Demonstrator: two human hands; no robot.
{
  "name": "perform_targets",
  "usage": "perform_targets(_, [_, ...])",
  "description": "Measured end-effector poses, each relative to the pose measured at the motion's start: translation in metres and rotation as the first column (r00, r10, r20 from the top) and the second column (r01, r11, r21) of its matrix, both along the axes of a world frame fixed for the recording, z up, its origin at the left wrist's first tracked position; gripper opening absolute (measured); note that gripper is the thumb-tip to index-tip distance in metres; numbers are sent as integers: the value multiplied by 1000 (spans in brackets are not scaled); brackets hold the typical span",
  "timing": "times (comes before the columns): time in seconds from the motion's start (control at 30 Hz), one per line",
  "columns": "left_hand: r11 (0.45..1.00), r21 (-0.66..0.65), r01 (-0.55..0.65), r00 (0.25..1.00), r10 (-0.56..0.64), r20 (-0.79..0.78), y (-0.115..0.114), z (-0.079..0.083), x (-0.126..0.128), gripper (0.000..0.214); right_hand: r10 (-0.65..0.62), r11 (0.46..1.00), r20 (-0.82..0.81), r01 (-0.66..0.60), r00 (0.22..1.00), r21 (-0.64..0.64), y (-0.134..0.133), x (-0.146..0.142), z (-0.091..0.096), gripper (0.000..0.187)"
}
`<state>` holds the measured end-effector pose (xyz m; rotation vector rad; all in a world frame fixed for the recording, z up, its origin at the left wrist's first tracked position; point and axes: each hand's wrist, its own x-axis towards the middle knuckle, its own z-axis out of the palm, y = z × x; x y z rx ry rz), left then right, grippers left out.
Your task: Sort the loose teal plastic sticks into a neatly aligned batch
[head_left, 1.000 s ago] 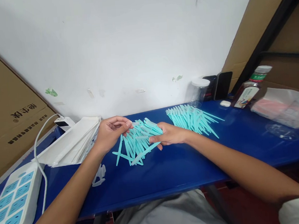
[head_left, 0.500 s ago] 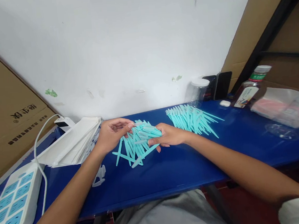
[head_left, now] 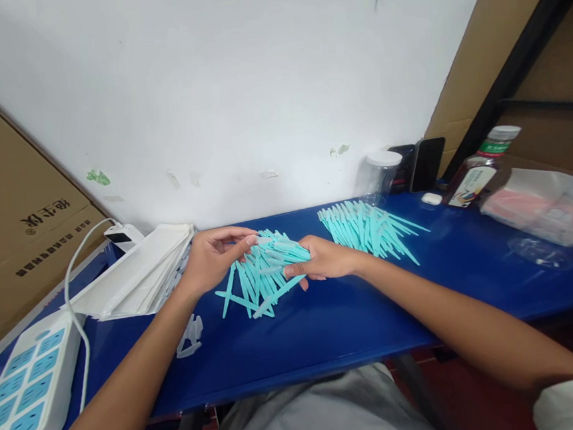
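A loose heap of slim teal sticks with translucent caps, which look like eyebrow razors, lies on the blue table between my hands. My left hand is at the heap's left side, with thumb and forefinger pinched on the clear end of one razor. From the right, my right hand closes around several razors, its thumb pressed on top; its other fingers are partly hidden. Right of the heap, a second pile of teal razors lies fanned out, capped ends toward the wall. Several loose clear caps rest beside my left forearm.
White paper sleeves and a power strip with a white cable lie at left. A clear jar, a phone, a bottle and a pink-filled plastic bag stand at right. The wall borders the table's back.
Both hands stay in almost the same place. The capped end of the front razor near my right thumb has shifted up slightly.
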<state>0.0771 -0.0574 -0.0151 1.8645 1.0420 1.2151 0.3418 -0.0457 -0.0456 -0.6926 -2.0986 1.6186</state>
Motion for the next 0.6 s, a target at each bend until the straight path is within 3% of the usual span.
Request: perform_targets(0.6, [996,-66,61,997,-64,-37,-1,0,-1,25,11,1000,8,-11,1000,15,1,1,-1,42])
